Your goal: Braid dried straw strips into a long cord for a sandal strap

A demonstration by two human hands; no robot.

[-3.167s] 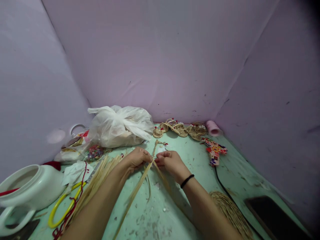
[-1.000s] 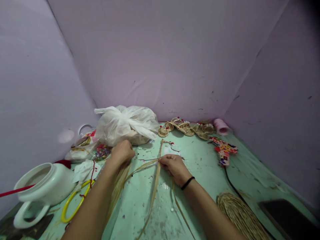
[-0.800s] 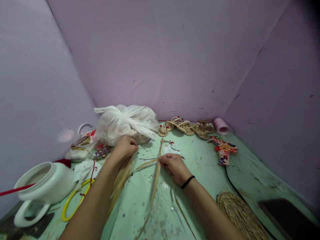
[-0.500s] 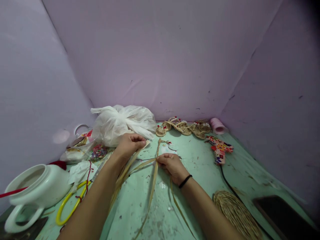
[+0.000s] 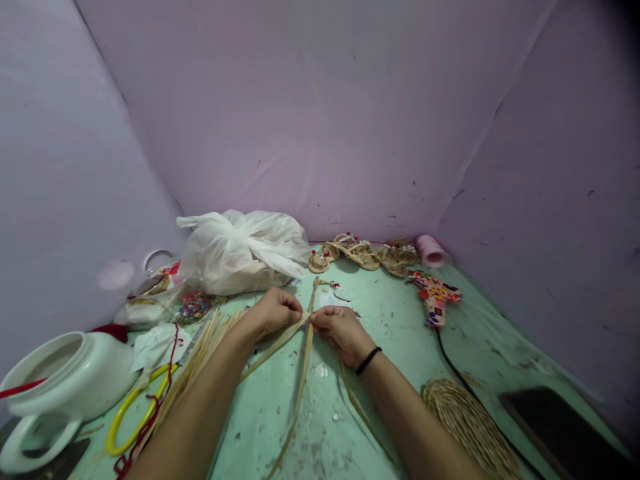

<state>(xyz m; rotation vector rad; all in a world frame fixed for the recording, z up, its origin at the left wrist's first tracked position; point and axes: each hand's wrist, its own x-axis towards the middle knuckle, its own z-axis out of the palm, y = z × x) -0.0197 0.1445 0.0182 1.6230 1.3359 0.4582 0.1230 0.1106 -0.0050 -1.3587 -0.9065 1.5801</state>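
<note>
My left hand (image 5: 273, 313) and my right hand (image 5: 337, 328) meet at the middle of the green table (image 5: 395, 327), both pinched on dried straw strips (image 5: 300, 373). The strips join into a thin braid (image 5: 314, 291) that runs away from my fingers toward the wall. Loose ends trail back toward me between my forearms. A black band sits on my right wrist. A bundle of loose straw (image 5: 197, 363) lies under my left forearm.
A white plastic bag (image 5: 243, 250) and a bag of beads (image 5: 190, 307) sit at the back left. A white jug (image 5: 55, 387) and yellow-handled scissors (image 5: 125, 417) lie at the left. Small woven sandals (image 5: 365, 255), a pink spool (image 5: 430, 252), a patterned glue gun (image 5: 434, 297) and a coiled braid (image 5: 465, 427) occupy the right.
My left hand reached out to the straw bundle by the bag, drew a strip out and came back to the braid beside my right hand, which stayed in place.
</note>
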